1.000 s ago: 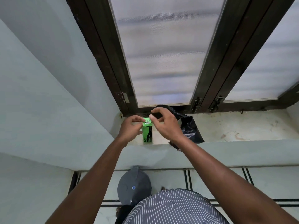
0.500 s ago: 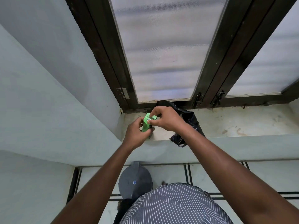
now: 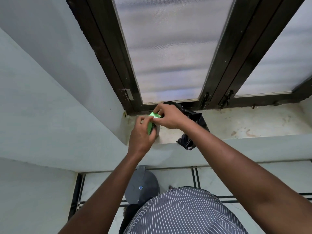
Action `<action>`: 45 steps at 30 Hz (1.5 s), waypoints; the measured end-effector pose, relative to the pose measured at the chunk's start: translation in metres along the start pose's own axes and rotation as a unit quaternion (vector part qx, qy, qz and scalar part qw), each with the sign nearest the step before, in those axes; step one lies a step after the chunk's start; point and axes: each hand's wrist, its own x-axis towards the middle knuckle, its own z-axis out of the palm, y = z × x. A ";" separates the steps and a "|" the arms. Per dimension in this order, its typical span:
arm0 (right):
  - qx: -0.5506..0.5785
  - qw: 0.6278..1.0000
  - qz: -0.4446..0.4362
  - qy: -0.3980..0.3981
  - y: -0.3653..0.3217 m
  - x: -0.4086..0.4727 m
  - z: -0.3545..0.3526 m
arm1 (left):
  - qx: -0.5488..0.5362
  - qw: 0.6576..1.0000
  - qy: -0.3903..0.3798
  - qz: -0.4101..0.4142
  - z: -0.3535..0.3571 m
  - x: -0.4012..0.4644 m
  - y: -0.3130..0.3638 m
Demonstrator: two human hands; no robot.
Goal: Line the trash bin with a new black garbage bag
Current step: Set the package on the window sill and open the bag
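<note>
A small green packet (image 3: 150, 126) stands at the left end of the window sill (image 3: 253, 122). My left hand (image 3: 141, 134) grips its body from the near side. My right hand (image 3: 168, 117) pinches the packet's top flap, which is lifted and bent back. A crumpled black garbage bag (image 3: 199, 122) lies on the sill behind my right wrist, one corner hanging over the sill's front edge. Below, on the floor, stands the grey trash bin (image 3: 143, 184) with its lid down, partly hidden by my left forearm and my striped shirt.
A dark-framed window (image 3: 168, 53) with frosted panes rises right behind the sill. A pale wall (image 3: 50, 98) closes in on the left. The tiled floor (image 3: 219, 179) with dark lines shows under the sill.
My left hand has shifted from the packet's top to grip its body. My right hand has lifted and bent the top flap. The packet has tilted a little.
</note>
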 end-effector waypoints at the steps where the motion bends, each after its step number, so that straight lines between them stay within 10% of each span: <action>1: 0.073 0.997 0.001 0.005 0.002 -0.004 0.005 | -0.020 0.999 0.011 -0.028 -0.001 0.002 -0.002; 4: 0.145 0.989 0.038 0.012 0.007 -0.017 0.019 | -0.101 0.982 0.063 -0.148 -0.004 0.012 -0.012; 8: -0.098 0.994 0.041 0.004 0.021 -0.022 0.044 | -0.355 0.849 0.074 -0.384 -0.009 0.023 -0.016; 12: 0.010 0.995 0.061 0.075 0.020 -0.017 0.060 | -0.307 0.851 0.092 -0.415 0.005 0.026 -0.029; 22: 0.083 0.985 0.063 0.137 0.053 -0.074 0.063 | -0.298 0.892 -0.183 -0.287 0.025 -0.002 0.019; 29: 0.157 0.957 0.174 0.172 0.109 -0.144 0.071 | 0.017 0.954 -0.300 -0.017 0.078 -0.021 0.028; 37: 0.263 0.904 0.229 0.247 0.125 -0.168 0.071 | 0.172 0.938 -0.234 0.187 0.120 -0.023 0.045; 41: 0.176 0.930 0.193 0.258 0.131 -0.185 0.068 | -0.086 0.962 -0.260 0.002 0.115 -0.021 0.062; 45: 0.134 0.953 0.139 0.234 0.123 -0.190 0.064 | -0.369 0.824 -0.354 -0.247 0.079 -0.016 0.076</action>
